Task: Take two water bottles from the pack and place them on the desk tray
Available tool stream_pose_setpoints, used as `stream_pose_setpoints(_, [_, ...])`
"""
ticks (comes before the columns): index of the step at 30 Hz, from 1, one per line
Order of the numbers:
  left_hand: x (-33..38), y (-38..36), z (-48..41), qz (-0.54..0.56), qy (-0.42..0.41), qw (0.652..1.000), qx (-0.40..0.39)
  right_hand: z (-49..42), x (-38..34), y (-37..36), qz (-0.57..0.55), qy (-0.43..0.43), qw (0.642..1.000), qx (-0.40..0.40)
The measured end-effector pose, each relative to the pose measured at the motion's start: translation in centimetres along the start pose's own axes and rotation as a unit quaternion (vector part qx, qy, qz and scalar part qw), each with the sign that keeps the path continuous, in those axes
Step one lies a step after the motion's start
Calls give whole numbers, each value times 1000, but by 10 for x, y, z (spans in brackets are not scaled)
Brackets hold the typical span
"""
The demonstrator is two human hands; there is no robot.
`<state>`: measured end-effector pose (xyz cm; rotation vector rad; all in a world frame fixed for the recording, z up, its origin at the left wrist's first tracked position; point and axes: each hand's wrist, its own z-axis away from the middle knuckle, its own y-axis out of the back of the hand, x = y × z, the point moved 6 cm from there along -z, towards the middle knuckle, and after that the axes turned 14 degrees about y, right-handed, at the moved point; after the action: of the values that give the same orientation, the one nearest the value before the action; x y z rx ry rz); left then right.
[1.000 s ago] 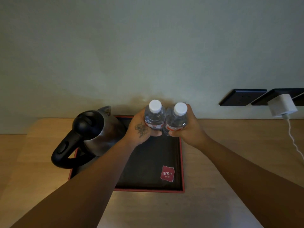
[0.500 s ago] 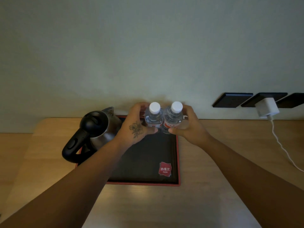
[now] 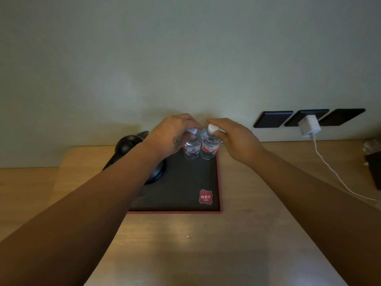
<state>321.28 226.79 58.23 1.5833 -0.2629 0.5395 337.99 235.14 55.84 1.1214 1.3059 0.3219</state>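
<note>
The two small clear plastic water bottles, the left bottle [image 3: 192,145] and the right bottle [image 3: 209,145], both with white caps and red-and-white labels, now stand upright and touching each other on the black rectangular tray with a red rim [image 3: 219,182], at its far right corner. Half a second ago they were still gripped around their bodies and held just above that corner; a second ago they were higher and nearer the person. Now they appear to rest on the tray floor.

The left hand [image 3: 171,134] has slid up so its curled fingers arch over the left bottle's cap, grip loosened; whether it still touches the cap cannot be told. The right hand [image 3: 235,137] has opened, fingers extended, with only the thumb tip at the right bottle's cap. Both hands look to be letting go, so the placing seems essentially done.

On the tray's left side sits a black-handled steel kettle [image 3: 132,144], partly hidden by the left forearm. The tray lies on a light wooden desk [image 3: 247,234]. Further right, a white charger [image 3: 309,126] sits plugged into black wall sockets [image 3: 272,119].
</note>
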Motion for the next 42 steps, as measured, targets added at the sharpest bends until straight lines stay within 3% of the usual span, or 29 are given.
stream_pose_setpoints(14, [-13, -2, -13, 20, 161, 986, 40, -7, -4, 6, 10, -44, 999, -12])
stream_pose_setpoints(28, [-6, -2, -11, 2, 213, 976, 52, -6, -7, 7, 9, -73, 997, -10])
stream_pose_setpoints(39, [-7, -6, -7, 7, 203, 978, 55, 1, 4, -1, -36, -80, 996, 15])
stream_pose_setpoints(42, [-5, -7, -5, 2, 198, 980, 24, 2, 2, 1, -41, -71, 997, 14])
